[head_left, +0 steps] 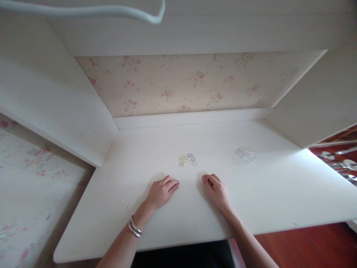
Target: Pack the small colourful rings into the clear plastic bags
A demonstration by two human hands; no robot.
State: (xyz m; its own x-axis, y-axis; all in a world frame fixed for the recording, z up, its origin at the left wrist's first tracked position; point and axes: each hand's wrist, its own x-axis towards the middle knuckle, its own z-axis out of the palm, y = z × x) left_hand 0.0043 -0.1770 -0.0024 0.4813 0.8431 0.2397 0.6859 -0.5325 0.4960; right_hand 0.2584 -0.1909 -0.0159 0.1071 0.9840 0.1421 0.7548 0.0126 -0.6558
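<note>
Though tiny, colourful rubber bands (pixel 187 159) clustered

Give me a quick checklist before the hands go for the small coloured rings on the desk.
1. Small coloured rings clustered together on the white desk: ok.
2. Left hand resting on the desk, holding nothing: ok.
3. Right hand fingers curled, anything pinched: cannot tell.
4. Path from both hands to the rings unobstructed: ok.
5. Clear plastic bag lies apart, right of the rings: ok.
6. Ring count: cannot tell, too small.
</note>
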